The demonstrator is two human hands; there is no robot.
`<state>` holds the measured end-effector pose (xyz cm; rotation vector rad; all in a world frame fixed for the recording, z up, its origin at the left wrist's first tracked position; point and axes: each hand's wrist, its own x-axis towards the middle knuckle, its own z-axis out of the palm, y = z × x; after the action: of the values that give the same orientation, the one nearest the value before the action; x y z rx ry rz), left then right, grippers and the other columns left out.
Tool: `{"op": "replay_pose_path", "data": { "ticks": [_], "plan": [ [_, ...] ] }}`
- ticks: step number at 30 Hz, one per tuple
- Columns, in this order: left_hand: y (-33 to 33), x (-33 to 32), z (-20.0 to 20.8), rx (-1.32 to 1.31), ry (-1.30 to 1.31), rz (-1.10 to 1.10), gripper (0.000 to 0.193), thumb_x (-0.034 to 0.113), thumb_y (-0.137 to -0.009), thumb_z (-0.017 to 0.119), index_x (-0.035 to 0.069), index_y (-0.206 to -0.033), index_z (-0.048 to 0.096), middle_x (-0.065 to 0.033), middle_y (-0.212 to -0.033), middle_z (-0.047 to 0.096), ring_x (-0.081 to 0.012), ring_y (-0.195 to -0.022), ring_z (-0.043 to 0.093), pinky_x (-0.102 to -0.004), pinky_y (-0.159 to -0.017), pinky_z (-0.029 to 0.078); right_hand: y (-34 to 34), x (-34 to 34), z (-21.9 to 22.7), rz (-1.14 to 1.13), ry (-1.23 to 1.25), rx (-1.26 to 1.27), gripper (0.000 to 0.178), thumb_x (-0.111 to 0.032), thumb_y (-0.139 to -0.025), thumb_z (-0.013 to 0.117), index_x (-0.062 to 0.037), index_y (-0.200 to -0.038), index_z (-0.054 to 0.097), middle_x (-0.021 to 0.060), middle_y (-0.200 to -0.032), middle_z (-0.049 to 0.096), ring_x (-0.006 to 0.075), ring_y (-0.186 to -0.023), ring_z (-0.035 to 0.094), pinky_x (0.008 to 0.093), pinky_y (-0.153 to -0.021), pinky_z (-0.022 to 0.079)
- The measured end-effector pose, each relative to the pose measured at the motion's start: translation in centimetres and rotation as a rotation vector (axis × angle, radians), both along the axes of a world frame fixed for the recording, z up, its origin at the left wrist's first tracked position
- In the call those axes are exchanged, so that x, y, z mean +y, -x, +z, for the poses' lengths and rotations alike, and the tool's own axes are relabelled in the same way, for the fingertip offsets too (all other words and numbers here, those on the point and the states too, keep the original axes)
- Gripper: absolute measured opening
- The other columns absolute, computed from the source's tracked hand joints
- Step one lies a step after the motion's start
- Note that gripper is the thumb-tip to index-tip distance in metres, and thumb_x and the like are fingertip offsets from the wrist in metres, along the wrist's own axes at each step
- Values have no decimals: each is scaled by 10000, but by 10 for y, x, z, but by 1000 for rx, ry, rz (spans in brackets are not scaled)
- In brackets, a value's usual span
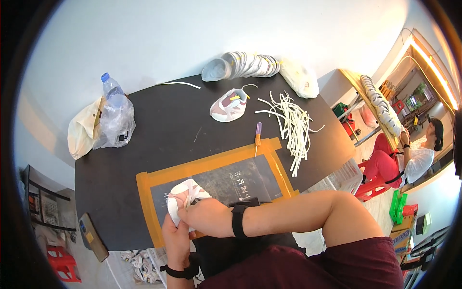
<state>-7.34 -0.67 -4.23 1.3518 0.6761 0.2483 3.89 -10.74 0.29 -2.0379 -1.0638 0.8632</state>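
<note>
A white shoe upper (196,190) is held over the near left part of a dark board (216,178) taped to the table. My left hand (174,240) grips its near edge from below, fingers closed. Reaching across from the right, my right hand (182,200) is closed on the same upper, its fingers partly hidden by the material. Beyond the board stands a pink and white shoe upper (228,107) with a yellow tag. At the board's far edge lies an awl-like tool (258,135) with a purple and orange handle. A loose pile of white strips (293,127) is to its right.
Nested shoe uppers (250,65) line the wall beside a white plastic bag (299,79). At the left are a bottle (110,85), a clear bag (118,120) and a beige cloth item (83,127). A phone (93,237) lies by the left edge. Another person (417,161) sits far right.
</note>
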Motion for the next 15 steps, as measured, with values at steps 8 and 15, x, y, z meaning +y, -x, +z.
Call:
{"op": "replay_pose_path", "data": {
  "ticks": [8,15],
  "plan": [
    [0,2,3,14,33,-29,216,147,-994,555,50,-1185,582,-24,-954,656,-83,-743,605,-194,-516,438,1,-4,11,-141,-61,195,326,-160,-901,564,45,-1150,611,222,-959,691,344,-889,694,404,-796,552],
    [2,3,5,-24,56,-48,178,134,-989,569,48,-1143,591,-22,-943,660,-72,-736,599,-201,-512,441,-21,4,-3,246,123,-156,351,-181,-966,446,35,-1188,612,245,-1077,670,352,-940,691,419,-822,549]
  ]
}}
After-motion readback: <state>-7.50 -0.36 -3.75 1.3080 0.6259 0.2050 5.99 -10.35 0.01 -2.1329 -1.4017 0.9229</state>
